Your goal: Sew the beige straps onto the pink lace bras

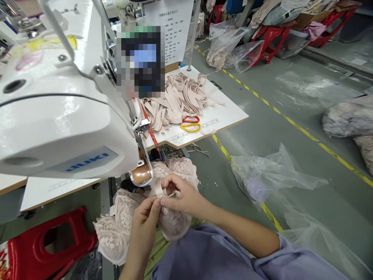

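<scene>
In the head view, my left hand pinches the edge of a pale beige lace bra in front of the sewing machine. My right hand is closed on a beige strap that loops up beside the bra, its fingertips meeting those of my left hand. The machine's narrow arm end stands just above and left of the hands. More lace bras hang in a bunch left of and behind my hands. The exact spot where strap and lace meet is hidden by my fingers.
The white JUKI sewing machine fills the left. On its table lie a pile of beige straps and scissors with red and yellow handles. A red stool stands lower left; plastic bags lie on the floor.
</scene>
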The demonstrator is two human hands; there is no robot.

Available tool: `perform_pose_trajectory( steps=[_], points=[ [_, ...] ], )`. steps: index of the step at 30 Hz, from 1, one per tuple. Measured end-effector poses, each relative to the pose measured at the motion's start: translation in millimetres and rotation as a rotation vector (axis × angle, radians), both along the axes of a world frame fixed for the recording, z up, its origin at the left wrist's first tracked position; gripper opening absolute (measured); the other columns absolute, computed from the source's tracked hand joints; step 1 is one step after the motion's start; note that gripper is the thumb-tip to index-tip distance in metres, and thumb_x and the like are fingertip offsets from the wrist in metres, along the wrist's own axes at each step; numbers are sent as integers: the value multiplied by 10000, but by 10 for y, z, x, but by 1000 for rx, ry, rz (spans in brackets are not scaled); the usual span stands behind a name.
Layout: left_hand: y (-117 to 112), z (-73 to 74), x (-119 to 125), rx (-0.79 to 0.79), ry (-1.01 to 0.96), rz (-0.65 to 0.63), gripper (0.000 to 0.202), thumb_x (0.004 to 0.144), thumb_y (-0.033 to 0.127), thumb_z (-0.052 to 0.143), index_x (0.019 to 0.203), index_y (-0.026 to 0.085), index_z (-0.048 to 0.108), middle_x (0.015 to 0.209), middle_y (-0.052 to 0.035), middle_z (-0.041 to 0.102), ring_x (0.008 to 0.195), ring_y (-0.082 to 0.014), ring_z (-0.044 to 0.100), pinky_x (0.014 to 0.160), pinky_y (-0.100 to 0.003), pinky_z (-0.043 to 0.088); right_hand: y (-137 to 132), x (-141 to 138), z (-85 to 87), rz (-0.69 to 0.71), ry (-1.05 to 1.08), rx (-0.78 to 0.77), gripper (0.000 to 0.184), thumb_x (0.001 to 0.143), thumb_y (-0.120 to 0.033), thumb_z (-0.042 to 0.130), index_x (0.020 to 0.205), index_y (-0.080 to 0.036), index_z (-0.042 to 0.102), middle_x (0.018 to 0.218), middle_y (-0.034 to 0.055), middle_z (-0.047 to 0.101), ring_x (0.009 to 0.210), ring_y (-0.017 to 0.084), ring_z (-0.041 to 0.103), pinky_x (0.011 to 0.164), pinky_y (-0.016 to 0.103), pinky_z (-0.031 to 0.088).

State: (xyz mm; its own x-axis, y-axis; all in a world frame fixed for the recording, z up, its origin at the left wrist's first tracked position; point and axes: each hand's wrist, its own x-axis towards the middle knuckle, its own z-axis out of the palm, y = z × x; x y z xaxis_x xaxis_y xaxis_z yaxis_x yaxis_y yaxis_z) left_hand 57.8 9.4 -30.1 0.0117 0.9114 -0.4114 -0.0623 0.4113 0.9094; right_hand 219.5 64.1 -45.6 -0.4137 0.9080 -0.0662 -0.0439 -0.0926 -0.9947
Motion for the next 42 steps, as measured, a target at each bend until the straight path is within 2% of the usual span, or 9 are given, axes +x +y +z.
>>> perform_pose_trajectory(
  steps=[3,7,13,16,22,27,32,36,42],
  points=[
    [-4,33,7,71,159,-58,316,920,433,596,1111,228,740,1018,-49,732,926,-190,617,876,-283,474,17,12,-75,89,58,-84,228,810,-350,698,916,-181,586,833,-8,550,727,129,501,673,259,420],
    [9,59,33,85,250,-106,343,937,449,553,1078,202,744,830,-30,696,754,-163,569,700,-246,451,9,5,-109,27,126,-63,236,877,-397,648,796,-180,600,809,-3,532,769,140,493,712,263,405],
    [34,27,18,15,121,-92,355,910,492,581,953,184,750,745,-6,619,725,-147,527,656,-224,419,-40,-22,-160,65,267,-412,320,881,-468,647,771,-182,553,625,-63,382,547,88,298,506,227,247],
    [30,12,-2,-17,85,-88,366,903,506,587,943,176,740,752,-9,613,719,-142,503,645,-220,411,-53,-27,-178,51,291,-443,360,874,-503,653,766,-174,554,615,-67,368,548,83,286,510,225,247],
    [58,13,62,34,148,-167,371,942,490,509,884,170,688,746,-8,594,731,-148,512,655,-223,408,-42,-37,-149,138,317,-392,380,847,-533,688,864,-158,632,764,-14,548,679,104,476,628,226,378],
    [30,-297,95,147,320,-463,313,944,385,498,722,178,579,687,21,529,662,-128,456,611,-228,326,115,361,-242,-223,423,-509,275,813,-426,760,863,-180,647,750,-21,602,682,108,569,640,217,476],
    [-179,-749,-122,139,346,-517,328,905,343,527,621,180,548,604,37,499,584,-118,419,555,-240,269,526,1174,-507,-640,540,-696,205,826,-256,745,767,-171,568,565,-98,424,434,40,440,526,186,528],
    [-320,-951,-425,102,409,-372,283,895,356,528,712,182,655,658,-3,628,625,-157,538,579,-247,352,793,1659,-679,-877,507,-567,216,931,-240,618,757,-181,504,527,-130,329,353,9,321,438,118,468],
    [-264,-1264,-677,130,533,107,262,867,434,519,912,189,599,816,-47,672,762,-215,644,676,-313,511,1026,1890,-641,-1024,472,-371,228,969,-310,583,801,-189,488,589,-114,396,373,2,324,422,95,432]
  ],
)
